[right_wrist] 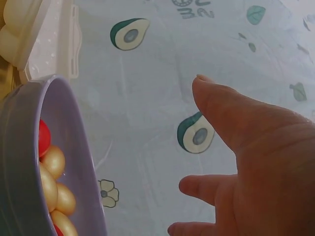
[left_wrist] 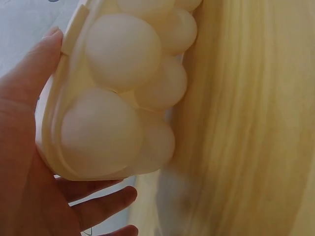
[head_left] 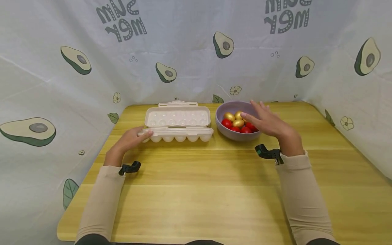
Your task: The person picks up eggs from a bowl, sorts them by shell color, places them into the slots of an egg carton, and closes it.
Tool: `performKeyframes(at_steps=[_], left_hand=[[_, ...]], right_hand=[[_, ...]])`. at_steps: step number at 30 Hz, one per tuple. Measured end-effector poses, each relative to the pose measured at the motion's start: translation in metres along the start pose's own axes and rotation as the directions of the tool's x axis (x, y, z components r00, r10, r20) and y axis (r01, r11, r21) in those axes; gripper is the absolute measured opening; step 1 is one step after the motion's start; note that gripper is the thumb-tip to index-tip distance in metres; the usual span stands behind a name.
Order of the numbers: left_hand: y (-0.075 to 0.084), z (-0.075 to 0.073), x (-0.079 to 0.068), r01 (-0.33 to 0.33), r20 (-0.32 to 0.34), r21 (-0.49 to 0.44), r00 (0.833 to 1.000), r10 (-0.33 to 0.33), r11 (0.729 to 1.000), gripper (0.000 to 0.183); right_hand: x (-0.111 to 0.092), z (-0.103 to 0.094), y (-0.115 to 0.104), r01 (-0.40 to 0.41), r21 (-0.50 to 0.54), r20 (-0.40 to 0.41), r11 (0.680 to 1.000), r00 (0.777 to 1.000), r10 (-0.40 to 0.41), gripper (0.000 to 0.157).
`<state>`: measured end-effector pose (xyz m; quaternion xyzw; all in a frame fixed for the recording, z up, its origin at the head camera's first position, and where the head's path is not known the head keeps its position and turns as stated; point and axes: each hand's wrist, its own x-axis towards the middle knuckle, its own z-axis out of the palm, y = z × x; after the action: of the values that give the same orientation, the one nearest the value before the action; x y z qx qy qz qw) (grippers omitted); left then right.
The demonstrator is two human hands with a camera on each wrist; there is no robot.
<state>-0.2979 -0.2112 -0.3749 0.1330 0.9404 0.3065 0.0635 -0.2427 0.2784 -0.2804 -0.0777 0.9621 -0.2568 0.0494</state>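
Note:
A clear-white plastic egg carton [head_left: 180,132] lies with its lid [head_left: 177,116] folded back toward the wall. My left hand [head_left: 132,139] holds the carton's left end, thumb along the rim and fingers round the end. Rounded cups [left_wrist: 101,132] of its base fill the left wrist view. To the right stands a purple bowl [head_left: 240,136] with several gold eggs [head_left: 238,123] and red eggs [head_left: 226,123] in it. My right hand [head_left: 269,122] hovers over the bowl's right rim, fingers spread and nothing in them; the right wrist view shows it apart from the eggs.
Everything stands on a wooden table [head_left: 196,190], with carton and bowl near its back edge. Behind and beside it hangs a pale cloth [head_left: 190,41] printed with avocados. A black wrist camera mount [head_left: 267,152] sticks out from the right sleeve.

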Motion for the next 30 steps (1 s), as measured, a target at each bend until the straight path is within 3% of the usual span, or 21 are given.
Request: performKeyframes(at_steps=[8,13,18,25,30], left_hand=[[-0.010,0.010,-0.006,-0.021,-0.046,-0.074,0.999,0.017,0.997,0.087],[-0.017,0.014,-0.009,-0.028,-0.066,-0.056,0.998,0.025,0.998,0.094],[-0.020,0.017,-0.012,-0.031,-0.072,-0.041,0.997,0.028,0.999,0.101],[-0.019,0.022,-0.012,-0.069,-0.083,-0.068,0.995,0.064,0.995,0.098],[-0.019,0.025,-0.010,-0.092,-0.083,-0.069,0.993,0.086,0.993,0.095]], right_hand=[[0.010,0.007,0.007,0.073,0.071,-0.032,0.995,0.997,-0.071,0.091],[0.020,0.013,0.014,0.090,0.083,-0.077,0.992,0.994,-0.084,0.085],[0.030,0.020,0.020,0.119,0.107,-0.090,0.987,0.990,-0.110,0.073],[0.040,0.029,0.032,0.146,0.259,-0.095,0.955,0.988,-0.125,0.059],[0.046,0.037,0.040,0.148,0.238,-0.112,0.960,0.986,-0.125,0.047]])
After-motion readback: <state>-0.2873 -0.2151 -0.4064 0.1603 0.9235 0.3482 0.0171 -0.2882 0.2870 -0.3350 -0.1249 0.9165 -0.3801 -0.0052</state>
